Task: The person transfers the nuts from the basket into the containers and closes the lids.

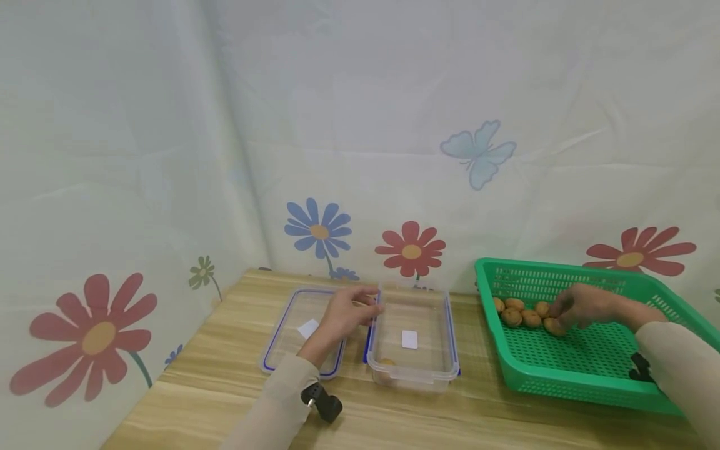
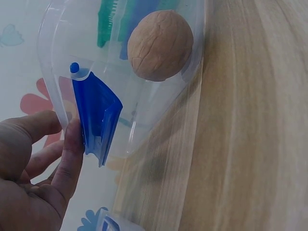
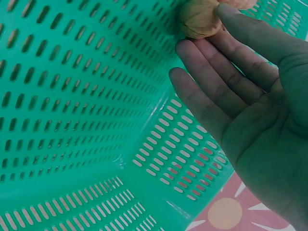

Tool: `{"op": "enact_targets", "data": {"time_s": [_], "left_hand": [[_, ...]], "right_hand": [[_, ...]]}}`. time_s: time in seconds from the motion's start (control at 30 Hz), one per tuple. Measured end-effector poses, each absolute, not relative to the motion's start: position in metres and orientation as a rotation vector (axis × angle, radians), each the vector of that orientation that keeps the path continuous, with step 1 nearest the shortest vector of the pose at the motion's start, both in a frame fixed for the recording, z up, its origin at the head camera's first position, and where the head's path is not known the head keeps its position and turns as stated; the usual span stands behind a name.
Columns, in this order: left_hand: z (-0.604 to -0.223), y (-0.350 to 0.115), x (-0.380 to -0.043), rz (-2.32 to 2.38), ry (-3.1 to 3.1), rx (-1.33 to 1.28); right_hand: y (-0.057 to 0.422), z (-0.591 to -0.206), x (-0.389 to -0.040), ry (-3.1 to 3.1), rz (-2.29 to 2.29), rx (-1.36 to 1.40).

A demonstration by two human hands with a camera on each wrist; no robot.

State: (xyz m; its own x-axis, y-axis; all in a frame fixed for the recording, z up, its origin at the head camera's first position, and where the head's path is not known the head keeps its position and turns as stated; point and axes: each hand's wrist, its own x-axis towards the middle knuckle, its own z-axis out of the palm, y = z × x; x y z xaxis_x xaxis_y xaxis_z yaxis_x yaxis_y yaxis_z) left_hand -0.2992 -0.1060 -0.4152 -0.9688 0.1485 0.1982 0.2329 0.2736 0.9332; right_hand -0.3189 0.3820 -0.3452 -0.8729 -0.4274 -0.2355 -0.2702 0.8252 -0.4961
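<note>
My left hand (image 1: 344, 314) pinches the left rim of a clear plastic storage box (image 1: 415, 376) between thumb and fingers, just beside a blue side latch (image 2: 96, 113). One walnut (image 2: 161, 45) lies inside the box, at its near left corner in the head view. Over in the green basket (image 1: 500, 350), my right hand (image 1: 585, 306) has its thumb and fingertips on a walnut (image 3: 199, 19), pinching it. Several other walnuts (image 1: 513, 317) are grouped beside it, toward the basket's left side.
The box's clear lid (image 1: 275, 340) with a blue seal lies on the wooden table (image 1: 214, 369), left of the box. A white label (image 1: 409, 339) shows at the box. Behind the table hangs a flowered cloth (image 1: 360, 169).
</note>
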Motion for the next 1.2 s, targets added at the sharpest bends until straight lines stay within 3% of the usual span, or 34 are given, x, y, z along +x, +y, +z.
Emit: {"op": "enact_targets", "data": {"time_s": [0.5,1.2], "left_hand": [[-0.416,-0.105,-0.301,-1.829,-2.432,-0.380],[-0.414,-0.106,-0.299,-1.855,-2.436,-0.382]], "right_hand": [[0.382,-0.342,-0.316,2.705,-0.622,-0.573],[0.341,-0.293,-0.294,2.890,-0.644,-0.752]]}}
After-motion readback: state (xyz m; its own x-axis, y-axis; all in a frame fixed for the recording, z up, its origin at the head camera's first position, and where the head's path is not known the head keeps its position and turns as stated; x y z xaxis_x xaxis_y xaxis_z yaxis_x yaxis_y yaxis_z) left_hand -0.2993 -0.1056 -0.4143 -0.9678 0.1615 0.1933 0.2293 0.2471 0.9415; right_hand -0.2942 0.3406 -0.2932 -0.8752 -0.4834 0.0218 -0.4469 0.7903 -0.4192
